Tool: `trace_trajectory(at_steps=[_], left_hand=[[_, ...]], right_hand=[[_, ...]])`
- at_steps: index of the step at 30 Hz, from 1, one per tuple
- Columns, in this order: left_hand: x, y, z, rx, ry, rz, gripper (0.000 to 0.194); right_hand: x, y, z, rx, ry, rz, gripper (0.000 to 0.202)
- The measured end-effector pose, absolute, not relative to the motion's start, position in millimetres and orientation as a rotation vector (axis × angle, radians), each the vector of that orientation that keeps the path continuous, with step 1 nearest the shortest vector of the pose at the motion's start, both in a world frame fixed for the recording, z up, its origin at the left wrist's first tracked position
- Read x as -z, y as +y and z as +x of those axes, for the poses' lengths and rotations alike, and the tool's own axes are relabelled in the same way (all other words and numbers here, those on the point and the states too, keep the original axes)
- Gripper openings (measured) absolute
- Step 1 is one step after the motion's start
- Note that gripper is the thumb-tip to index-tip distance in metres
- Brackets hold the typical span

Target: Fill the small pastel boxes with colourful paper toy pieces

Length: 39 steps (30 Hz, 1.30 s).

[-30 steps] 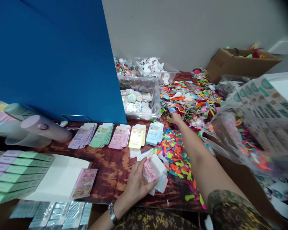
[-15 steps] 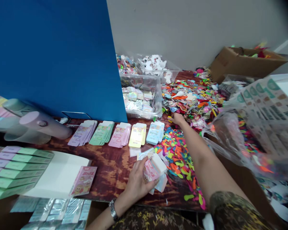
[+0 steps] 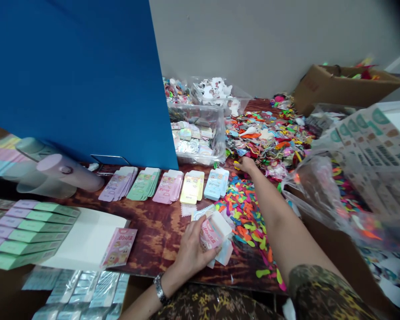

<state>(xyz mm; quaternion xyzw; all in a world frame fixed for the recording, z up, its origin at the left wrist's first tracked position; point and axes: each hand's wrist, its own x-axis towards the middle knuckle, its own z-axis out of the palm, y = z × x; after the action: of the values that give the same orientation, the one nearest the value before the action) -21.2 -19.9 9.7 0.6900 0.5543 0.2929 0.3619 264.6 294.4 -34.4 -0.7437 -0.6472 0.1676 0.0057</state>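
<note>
My left hand [image 3: 191,246] is closed round a small pink carton [image 3: 210,233], its white end flap standing open. Pale printed papers [image 3: 225,252] lie under and beside that carton. My right hand [image 3: 246,164] reaches to the near edge of a heap of mixed small trinkets [image 3: 270,133]. Its fingers are bent together, with a bit of yellow at the tips; what they hold is too small to make out. Small uninflated balloons [image 3: 245,204] in many colours spread between my two arms. Flat cartons stand in purple [image 3: 117,184], green [image 3: 143,184], pink [image 3: 167,186], yellow [image 3: 191,187] and blue [image 3: 216,184] stacks.
Clear plastic bins [image 3: 200,153] stand behind the stacks, beside a blue panel [image 3: 80,80]. At left are a lilac bottle [image 3: 70,173], rows of filled green and purple boxes [image 3: 30,235] and a pink printed packet [image 3: 120,249]. A cardboard box [image 3: 343,89] and plastic bag [image 3: 306,191] are at right.
The view has shifted slightly, so things on the left appear a little farther right. The pink carton in my left hand shows its opening a bit more. My right hand stays at the heap.
</note>
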Motion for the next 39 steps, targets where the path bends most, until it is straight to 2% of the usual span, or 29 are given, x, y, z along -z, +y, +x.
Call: trace_trajectory(at_steps=[4, 9, 12, 14, 16, 20, 24, 28, 32, 37, 39], left_hand=[[-8.0, -17.0, -21.7, -0.796, 1.447, 1.771, 0.077], [-9.7, -3.9, -26.9, -0.85, 1.542, 1.743, 0.072], [-8.9, 4.7, -28.4, -0.883, 1.621, 1.725, 0.07], [-6.8, 8.2, -28.1, -0.908, 1.679, 1.71, 0.069], [-5.2, 9.1, -27.3, -0.936, 1.713, 1.703, 0.07], [-6.3, 3.0, -26.6, -0.961, 1.726, 1.722, 0.071], [-10.1, -8.6, -29.5, -0.945, 1.721, 1.767, 0.07], [-14.5, -17.5, -33.4, -0.987, 1.72, 1.803, 0.07], [-19.0, -22.3, -36.7, -1.051, 1.643, 1.791, 0.071], [-22.5, -27.5, -43.5, -1.076, 1.522, 1.835, 0.092], [-23.6, -29.4, -46.2, -1.061, 1.504, 1.868, 0.091]], right_hand=[[29.2, 287.6, 259.6, -0.498, -1.934, -2.301, 0.033], [3.1, 252.9, 237.4, -0.495, -1.897, -2.133, 0.02], [-25.4, 208.2, 213.2, -0.655, -1.939, -1.869, 0.023], [-46.6, 169.6, 192.4, -0.899, -1.914, -1.477, 0.025], [-64.1, 129.5, 170.3, -0.988, -1.967, -1.263, 0.022], [-74.2, 71.6, 137.4, -0.732, -2.242, -1.146, 0.008], [-69.6, 54.9, 131.3, -0.482, -2.498, -1.093, 0.018], [-76.2, 49.8, 133.8, -0.258, -2.431, -1.075, 0.022], [-79.0, 40.4, 134.1, -0.324, -2.423, -0.928, 0.026], [-84.2, 31.1, 146.1, -0.574, -2.32, -0.931, 0.027], [-88.6, 27.4, 150.3, -0.634, -2.251, -0.97, 0.023]])
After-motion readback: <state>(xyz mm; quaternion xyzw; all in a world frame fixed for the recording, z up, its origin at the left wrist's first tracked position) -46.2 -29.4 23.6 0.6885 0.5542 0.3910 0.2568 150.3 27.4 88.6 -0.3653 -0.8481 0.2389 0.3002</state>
